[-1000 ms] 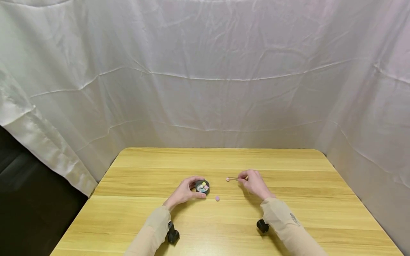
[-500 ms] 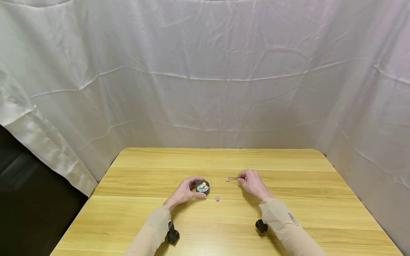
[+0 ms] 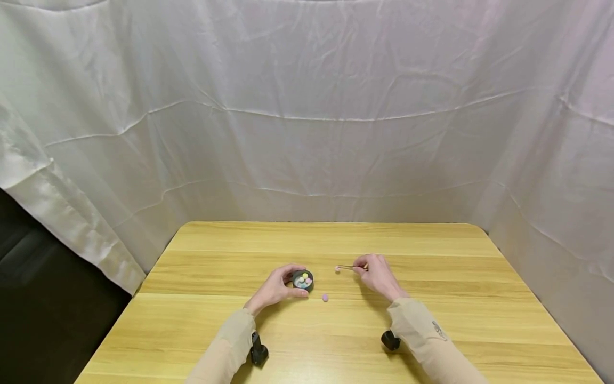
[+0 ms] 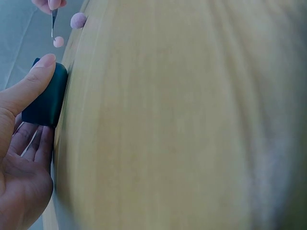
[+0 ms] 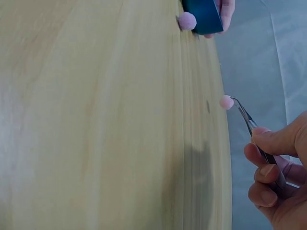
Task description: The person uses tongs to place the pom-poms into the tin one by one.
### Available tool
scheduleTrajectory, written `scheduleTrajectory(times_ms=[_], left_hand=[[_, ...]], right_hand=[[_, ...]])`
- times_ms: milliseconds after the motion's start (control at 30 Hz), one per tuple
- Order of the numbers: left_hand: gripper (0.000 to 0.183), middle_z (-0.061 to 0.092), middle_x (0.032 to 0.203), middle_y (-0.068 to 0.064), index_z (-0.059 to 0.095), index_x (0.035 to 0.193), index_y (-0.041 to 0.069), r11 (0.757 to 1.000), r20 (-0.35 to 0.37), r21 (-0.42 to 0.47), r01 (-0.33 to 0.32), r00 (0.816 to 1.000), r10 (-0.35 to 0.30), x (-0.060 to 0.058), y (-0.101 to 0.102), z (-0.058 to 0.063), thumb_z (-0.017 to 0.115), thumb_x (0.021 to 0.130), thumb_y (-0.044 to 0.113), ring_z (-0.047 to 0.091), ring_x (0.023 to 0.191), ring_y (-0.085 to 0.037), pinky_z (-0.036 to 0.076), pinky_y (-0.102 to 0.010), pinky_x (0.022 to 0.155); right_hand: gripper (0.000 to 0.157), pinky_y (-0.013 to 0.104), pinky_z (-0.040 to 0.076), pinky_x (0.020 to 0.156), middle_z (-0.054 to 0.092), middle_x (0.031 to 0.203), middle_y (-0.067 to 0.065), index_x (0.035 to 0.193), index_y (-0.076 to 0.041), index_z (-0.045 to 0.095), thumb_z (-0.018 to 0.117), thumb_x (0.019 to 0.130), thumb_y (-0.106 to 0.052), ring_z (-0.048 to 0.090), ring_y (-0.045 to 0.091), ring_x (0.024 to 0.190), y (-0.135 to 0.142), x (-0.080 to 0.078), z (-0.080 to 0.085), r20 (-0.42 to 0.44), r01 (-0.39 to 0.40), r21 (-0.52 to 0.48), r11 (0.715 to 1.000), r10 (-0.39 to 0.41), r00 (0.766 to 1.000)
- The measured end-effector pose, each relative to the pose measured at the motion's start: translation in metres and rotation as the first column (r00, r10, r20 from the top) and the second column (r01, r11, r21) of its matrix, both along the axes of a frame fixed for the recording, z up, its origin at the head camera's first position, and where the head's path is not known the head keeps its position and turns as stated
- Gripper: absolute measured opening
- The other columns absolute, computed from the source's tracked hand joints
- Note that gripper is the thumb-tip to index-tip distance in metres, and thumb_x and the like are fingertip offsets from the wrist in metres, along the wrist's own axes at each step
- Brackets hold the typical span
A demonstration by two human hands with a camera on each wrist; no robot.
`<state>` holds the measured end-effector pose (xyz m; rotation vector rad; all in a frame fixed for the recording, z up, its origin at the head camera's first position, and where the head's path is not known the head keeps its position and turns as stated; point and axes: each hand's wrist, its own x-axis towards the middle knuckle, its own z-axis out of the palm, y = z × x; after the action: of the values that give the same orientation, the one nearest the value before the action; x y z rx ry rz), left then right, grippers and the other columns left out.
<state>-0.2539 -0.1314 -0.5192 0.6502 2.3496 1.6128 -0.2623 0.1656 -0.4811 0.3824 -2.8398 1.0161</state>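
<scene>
My left hand (image 3: 276,286) holds a small dark round bowl (image 4: 46,98) on the table, thumb on the near side and fingers round the far side. Several small pompoms (image 3: 305,276), yellow, pink and pale, lie inside it. My right hand (image 3: 380,276) grips a pair of metal tweezers (image 5: 246,117) with bent tips. Between those tips is a light pink pompom (image 5: 226,102), held above the table to the right of the bowl. A purple-pink pompom (image 3: 325,297) lies on the wood, just right of and nearer than the bowl.
The wooden table (image 3: 336,341) has rounded far corners. Pale cloth curtains (image 3: 307,160) hang behind and at both sides. Black camera mounts (image 3: 259,352) sit at both wrists, and a dark area (image 3: 43,298) shows at the left.
My right hand has shifted slightly left, bringing the tweezers and the light pink pompom a little closer to the bowl. The left hand and bowl have stayed almost still.
</scene>
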Motion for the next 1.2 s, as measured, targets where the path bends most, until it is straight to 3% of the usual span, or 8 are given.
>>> scheduleTrajectory(times_ms=[833, 1200], left_hand=[[0.062, 0.059, 0.137, -0.024, 0.054, 0.139, -0.002, 1.000, 0.002, -0.001, 0.011, 1.000, -0.011, 0.000, -0.001, -0.001, 0.082, 0.084, 0.011, 0.060, 0.124, -0.040, 0.050, -0.050, 0.107], [0.062, 0.059, 0.137, -0.024, 0.054, 0.139, -0.002, 1.000, -0.006, -0.002, 0.010, 1.000, -0.010, -0.001, 0.000, -0.001, 0.081, 0.085, 0.010, 0.060, 0.124, -0.039, 0.050, -0.051, 0.107]], right_hand=[[0.005, 0.021, 0.050, 0.060, 0.076, 0.086, 0.006, 0.091, -0.002, 0.078, 0.073, 0.090, -0.005, 0.062, 0.010, 0.071, -0.022, 0.013, 0.011, -0.018, -0.054, -0.070, 0.996, 0.053, 0.998], [0.004, 0.021, 0.051, 0.062, 0.075, 0.089, 0.005, 0.089, -0.006, 0.078, 0.074, 0.089, -0.005, 0.063, 0.010, 0.074, -0.032, 0.018, 0.017, -0.042, -0.065, -0.072, 0.995, 0.062, 0.997]])
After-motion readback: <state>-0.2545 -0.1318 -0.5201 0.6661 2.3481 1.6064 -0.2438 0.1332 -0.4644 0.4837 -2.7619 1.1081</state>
